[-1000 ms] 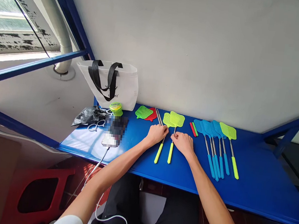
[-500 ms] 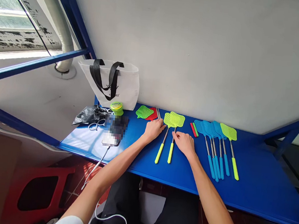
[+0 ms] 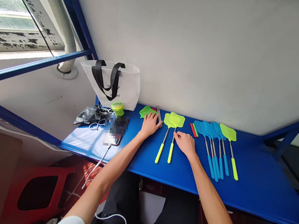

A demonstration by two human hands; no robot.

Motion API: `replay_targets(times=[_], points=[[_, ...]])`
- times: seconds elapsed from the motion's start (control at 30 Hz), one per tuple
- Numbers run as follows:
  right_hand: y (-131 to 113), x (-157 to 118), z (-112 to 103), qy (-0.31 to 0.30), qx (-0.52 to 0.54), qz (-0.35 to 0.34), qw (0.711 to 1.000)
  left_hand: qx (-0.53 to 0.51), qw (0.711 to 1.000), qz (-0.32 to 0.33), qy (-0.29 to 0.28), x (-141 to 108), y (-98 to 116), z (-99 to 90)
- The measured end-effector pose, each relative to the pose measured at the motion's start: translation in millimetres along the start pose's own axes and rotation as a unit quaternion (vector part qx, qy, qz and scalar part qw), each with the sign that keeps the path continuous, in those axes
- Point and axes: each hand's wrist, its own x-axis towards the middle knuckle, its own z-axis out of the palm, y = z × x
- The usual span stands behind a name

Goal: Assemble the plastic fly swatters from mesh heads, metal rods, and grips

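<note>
The left hand lies open, fingers spread, tips on a green fly swatter, steel rods just beside it. The right hand, fingers loosely together, gripping nothing, rests at a lime swatter — blue swatters lie farther right.

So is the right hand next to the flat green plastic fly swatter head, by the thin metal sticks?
No, that's the left hand. It is next to the flat green plastic fly swatter head, by the thin metal sticks, as the head view shows.
</note>
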Motion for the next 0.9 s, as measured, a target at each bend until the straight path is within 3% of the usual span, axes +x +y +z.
replay_targets(times=[0.57, 0.9], points=[[0, 1, 7, 0.021, -0.017, 0.000, 1.000, -0.028, 0.997, 0.064, -0.046, -14, 21, -12.0], [0, 0, 6, -0.009, 0.011, -0.089, 0.996, -0.015, 0.996, 0.079, -0.031, -10, 19, -0.5]])
